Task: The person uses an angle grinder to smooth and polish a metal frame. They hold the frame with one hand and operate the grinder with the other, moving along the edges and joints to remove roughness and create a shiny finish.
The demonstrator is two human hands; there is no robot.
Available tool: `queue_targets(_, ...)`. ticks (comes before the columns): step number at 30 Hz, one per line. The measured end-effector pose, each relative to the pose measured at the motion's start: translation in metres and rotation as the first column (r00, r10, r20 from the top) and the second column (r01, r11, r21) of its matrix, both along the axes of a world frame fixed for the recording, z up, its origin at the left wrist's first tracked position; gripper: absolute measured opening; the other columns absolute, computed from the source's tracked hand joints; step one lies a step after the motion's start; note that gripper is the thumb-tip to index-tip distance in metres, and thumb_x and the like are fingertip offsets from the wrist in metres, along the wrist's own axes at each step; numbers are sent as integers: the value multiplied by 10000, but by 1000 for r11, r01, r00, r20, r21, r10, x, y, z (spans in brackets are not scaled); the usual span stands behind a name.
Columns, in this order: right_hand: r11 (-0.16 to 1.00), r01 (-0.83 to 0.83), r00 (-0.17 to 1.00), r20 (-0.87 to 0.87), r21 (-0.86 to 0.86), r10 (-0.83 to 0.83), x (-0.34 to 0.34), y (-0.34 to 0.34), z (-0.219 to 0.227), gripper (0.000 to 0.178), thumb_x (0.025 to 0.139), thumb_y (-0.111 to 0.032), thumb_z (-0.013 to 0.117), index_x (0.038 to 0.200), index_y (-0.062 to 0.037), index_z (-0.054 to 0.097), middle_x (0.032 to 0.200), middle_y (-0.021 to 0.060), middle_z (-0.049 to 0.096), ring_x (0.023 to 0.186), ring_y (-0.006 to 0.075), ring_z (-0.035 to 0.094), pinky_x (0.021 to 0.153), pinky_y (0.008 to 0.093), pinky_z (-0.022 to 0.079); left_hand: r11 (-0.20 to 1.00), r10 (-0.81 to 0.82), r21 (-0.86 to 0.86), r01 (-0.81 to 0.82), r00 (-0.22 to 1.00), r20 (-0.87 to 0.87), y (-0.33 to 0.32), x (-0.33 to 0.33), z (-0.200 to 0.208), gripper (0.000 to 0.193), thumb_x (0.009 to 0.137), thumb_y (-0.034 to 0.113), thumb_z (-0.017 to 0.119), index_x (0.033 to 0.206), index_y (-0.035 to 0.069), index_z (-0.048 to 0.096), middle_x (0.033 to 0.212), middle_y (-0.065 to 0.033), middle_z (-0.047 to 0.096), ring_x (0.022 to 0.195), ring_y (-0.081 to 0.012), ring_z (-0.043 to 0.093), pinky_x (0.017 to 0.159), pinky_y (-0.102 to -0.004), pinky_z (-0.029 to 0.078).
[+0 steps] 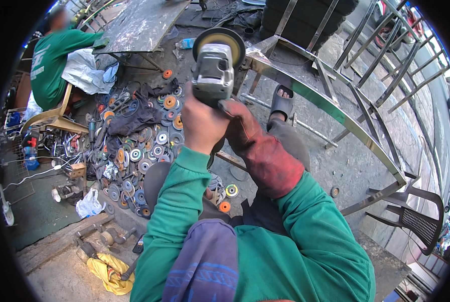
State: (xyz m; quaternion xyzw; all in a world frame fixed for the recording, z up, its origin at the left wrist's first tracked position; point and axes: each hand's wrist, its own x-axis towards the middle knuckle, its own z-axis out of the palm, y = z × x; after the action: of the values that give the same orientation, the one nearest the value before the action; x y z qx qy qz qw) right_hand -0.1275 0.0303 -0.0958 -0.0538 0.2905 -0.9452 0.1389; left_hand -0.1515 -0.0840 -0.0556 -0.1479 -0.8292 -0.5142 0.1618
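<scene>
An angle grinder (pixel 213 75) with a round tan disc (pixel 219 43) is held up in front of me, both arms stretched forward. My left hand (pixel 202 123) is bare and wraps around the grinder's body. My right hand (pixel 250 136), in a worn red work glove, closes on the grinder from the right; its fingers are partly hidden. Just right of the disc is the corner of a shiny metal frame (pixel 305 83), whose curved rail runs off to the right. I cannot tell whether the disc touches it.
Many used grinding discs (pixel 157 151) lie heaped on the left. Beyond them, a co-worker (pixel 54 65) in green sits by a worn board table (pixel 139 25). A dark plastic chair (pixel 411 214) lies at the right. Near my left arm are a yellow cloth (pixel 109 274) and loose tools.
</scene>
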Motion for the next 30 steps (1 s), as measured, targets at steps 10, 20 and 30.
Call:
queue_targets(10, 999, 28, 998, 49, 45, -30, -1, 0, 8, 636, 917, -341, 717, 1455, -17, 616, 1354, 103, 701, 1222, 211, 668, 1094, 370, 488, 1000, -2, 13, 2, 1000, 5, 1, -6, 3, 635, 755, 154, 936, 1262, -25, 598, 1107, -192, 755, 1006, -346, 765, 880, -411, 590)
queue_targets(20, 987, 84, 994, -78, 141, -73, -4, 0, -2, 646, 911, -363, 726, 1456, -32, 625, 1335, 95, 715, 1223, 215, 673, 1085, 382, 497, 1000, -18, -26, 18, 1000, -14, 2, -5, 6, 600, 753, 157, 929, 1224, -29, 608, 1055, -191, 760, 957, -358, 766, 852, -424, 593)
queue_targets(30, 996, 57, 995, 82, 65, -62, -2, -1, 10, 618, 922, -367, 737, 1441, -47, 637, 1324, 93, 714, 1200, 228, 679, 1072, 395, 504, 996, -56, 61, 60, 997, -59, 2, -19, 8, 627, 730, 258, 946, 1144, -23, 568, 945, -245, 746, 929, -493, 743, 749, -496, 597)
